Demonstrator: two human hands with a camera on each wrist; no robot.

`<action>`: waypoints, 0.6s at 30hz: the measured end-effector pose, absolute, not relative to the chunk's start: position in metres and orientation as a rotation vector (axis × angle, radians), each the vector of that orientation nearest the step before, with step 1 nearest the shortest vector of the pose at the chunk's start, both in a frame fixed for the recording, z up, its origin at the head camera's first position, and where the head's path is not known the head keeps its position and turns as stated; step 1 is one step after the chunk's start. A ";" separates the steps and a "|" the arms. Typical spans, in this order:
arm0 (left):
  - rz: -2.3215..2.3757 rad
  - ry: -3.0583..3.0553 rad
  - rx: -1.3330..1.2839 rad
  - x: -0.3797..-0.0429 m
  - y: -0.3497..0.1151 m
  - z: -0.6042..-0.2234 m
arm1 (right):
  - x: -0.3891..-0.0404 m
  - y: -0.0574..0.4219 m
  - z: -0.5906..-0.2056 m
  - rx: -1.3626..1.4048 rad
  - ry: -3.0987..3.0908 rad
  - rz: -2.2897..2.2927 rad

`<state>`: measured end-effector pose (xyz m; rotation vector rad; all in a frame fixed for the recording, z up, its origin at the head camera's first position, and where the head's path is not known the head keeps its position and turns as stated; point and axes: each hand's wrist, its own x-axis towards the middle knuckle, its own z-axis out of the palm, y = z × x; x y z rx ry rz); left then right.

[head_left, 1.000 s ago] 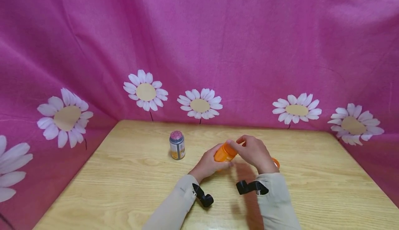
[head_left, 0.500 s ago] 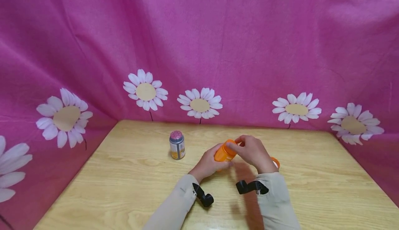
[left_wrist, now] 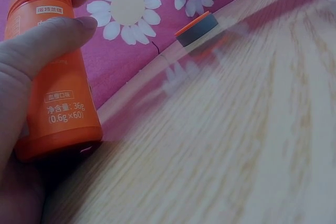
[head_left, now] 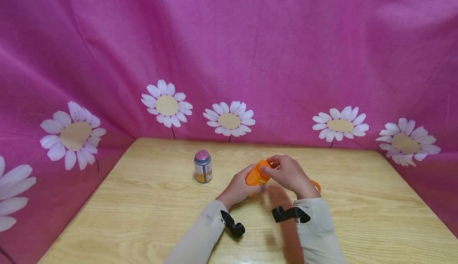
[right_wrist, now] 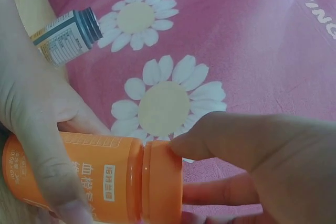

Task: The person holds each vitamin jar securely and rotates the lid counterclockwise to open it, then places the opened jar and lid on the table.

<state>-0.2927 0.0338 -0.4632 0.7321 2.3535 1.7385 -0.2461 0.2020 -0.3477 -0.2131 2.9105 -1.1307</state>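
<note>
My left hand [head_left: 237, 186] grips an orange bottle [head_left: 255, 176] round its body, tilted with its top toward the right. In the left wrist view the left thumb [left_wrist: 52, 40] lies across the printed label. An orange cap [right_wrist: 163, 182] sits on the bottle's neck. With thumb and fingers, my right hand [head_left: 290, 174] pinches this cap at its edge. To the left of the hands, a grey bottle [head_left: 203, 168] with a white and yellow label stands upright, its lid off and a pinkish seal over its mouth.
A loose lid [left_wrist: 197, 29], grey-sided with an orange rim, lies on the wooden table [head_left: 143, 212] beyond the right wrist, which partly hides it in the head view. A pink curtain [head_left: 279, 57] with white daisies stands round the table's back and sides.
The right thumb and fingers have shifted slightly on the cap, showing more of its top. The left hand, its bottle, the grey bottle and the loose lid stay in place.
</note>
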 end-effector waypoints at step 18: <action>1.743 2.345 0.769 -0.290 0.034 -0.463 | -0.243 0.205 -0.349 -0.273 2.885 -1.138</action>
